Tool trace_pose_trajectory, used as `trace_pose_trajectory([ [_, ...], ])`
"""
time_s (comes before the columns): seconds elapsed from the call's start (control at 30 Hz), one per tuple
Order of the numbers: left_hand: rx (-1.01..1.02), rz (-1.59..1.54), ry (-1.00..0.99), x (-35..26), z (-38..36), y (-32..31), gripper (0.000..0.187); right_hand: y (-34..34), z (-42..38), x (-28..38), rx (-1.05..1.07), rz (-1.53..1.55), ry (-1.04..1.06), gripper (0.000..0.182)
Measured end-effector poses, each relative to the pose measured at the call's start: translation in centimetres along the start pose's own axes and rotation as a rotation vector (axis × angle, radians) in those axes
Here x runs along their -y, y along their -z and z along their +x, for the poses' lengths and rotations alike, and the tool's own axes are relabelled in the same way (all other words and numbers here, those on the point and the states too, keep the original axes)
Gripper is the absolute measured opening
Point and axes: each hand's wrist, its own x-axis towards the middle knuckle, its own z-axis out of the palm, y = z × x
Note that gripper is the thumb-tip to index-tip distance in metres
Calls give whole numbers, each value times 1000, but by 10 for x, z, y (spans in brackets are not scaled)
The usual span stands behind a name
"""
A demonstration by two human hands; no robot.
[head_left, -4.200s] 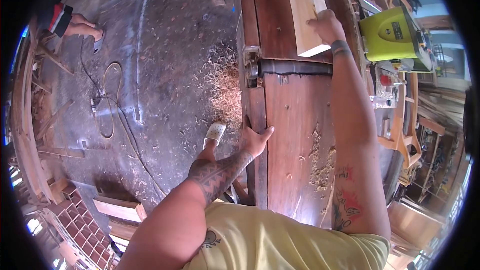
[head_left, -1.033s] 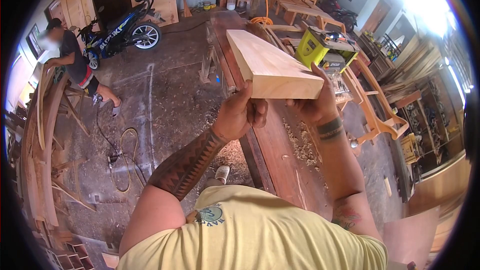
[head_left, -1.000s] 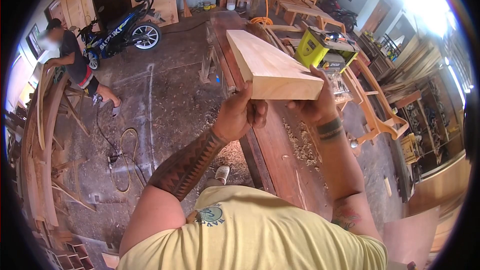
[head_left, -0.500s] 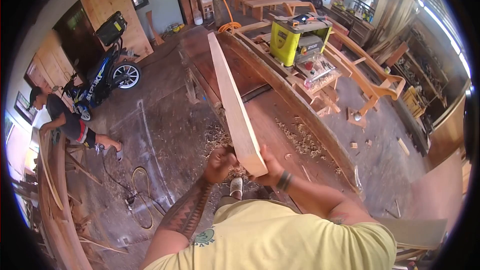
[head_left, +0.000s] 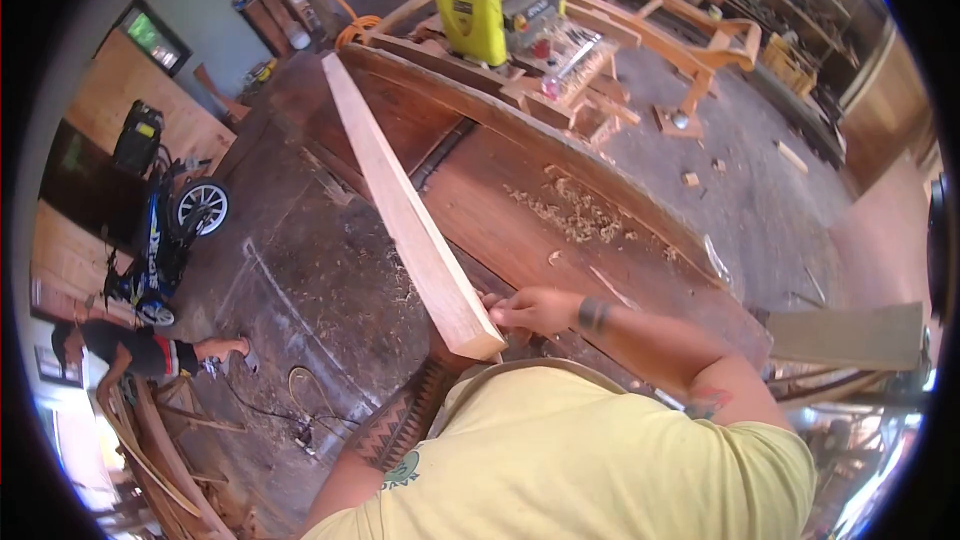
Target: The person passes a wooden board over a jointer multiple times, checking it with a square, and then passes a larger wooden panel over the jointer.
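A long pale wooden board (head_left: 405, 225) points away from my body, its near end close to my chest. My right hand (head_left: 530, 311) is at the right side of that near end, fingers bent against or just beside the board; what they grip, if anything, is hidden. The board covers my left hand, and only the tattooed left forearm shows below it. Under the board lies a reddish-brown wooden surface (head_left: 500, 210) with a raised edge and curled shavings (head_left: 570, 208) on it.
A yellow-green planer (head_left: 480, 15) stands beyond the workbench, near a curved wooden frame (head_left: 690, 65). A motorcycle (head_left: 165, 230) is at the left. Another person (head_left: 130, 345) leans over curved wooden pieces at the lower left. An orange hose (head_left: 357, 30) lies coiled at the top.
The view has turned and shifted. The board's near end has come closer to my chest. My left hand has gone out of sight behind the board, and my right hand has moved off its end face.
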Motion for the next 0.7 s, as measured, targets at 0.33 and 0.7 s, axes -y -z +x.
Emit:
trace_pose_trajectory([
  [0.33,5,-18,171,-48,-13,81,36,13,-186,-218,7,-759,-665,77],
  [0.7,-31,-71,50,-30,-35,-49,44,-118,-213,-326,-400,-660,-738,37],
])
